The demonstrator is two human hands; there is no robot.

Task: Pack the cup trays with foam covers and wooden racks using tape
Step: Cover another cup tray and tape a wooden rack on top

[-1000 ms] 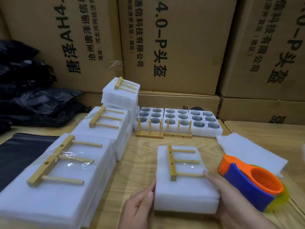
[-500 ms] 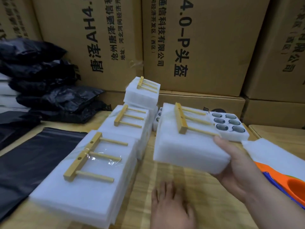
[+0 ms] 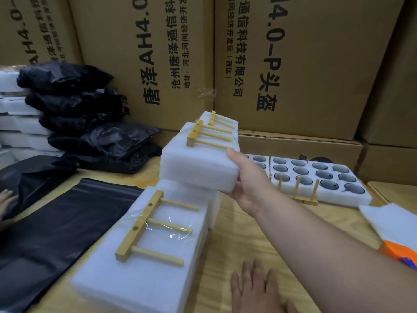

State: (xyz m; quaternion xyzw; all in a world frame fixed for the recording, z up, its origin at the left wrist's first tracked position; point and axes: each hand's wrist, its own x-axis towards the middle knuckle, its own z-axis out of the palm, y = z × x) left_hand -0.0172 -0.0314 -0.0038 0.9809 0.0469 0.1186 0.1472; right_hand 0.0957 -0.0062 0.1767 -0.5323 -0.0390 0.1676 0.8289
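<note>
1. Cardboard cartons [image 3: 293, 64] with printed characters wall off the back; a wooden table [image 3: 243, 227] fills the lower frame. Far left, black plastic bags [image 3: 85, 123] are piled, a black sheet [image 3: 56, 233] spread below them; another person's hand [image 3: 6, 197] shows at the left edge.
2. Lower centre-left: finished pack [image 3: 144, 256], foam-wrapped, wooden rack [image 3: 149, 227] taped on top.
3. Centre: right hand [image 3: 246, 188] grips the newly taped pack [image 3: 198, 168] by its near corner, thumb on top. A second ago this pack lay on the table between both hands; now it is raised over the row of finished packs. Judged: taping done, stacking step under way.
4. Bottom centre: left hand [image 3: 255, 290] flat on the table, fingers spread, holding nothing.
5. Right of centre: uncovered cup trays [image 3: 320, 177], loose racks [image 3: 297, 190] leaning against them. More packing remains.
6. Lower right: foam sheet [image 3: 392, 220], orange tape dispenser [image 3: 399, 254] at the edge.
</note>
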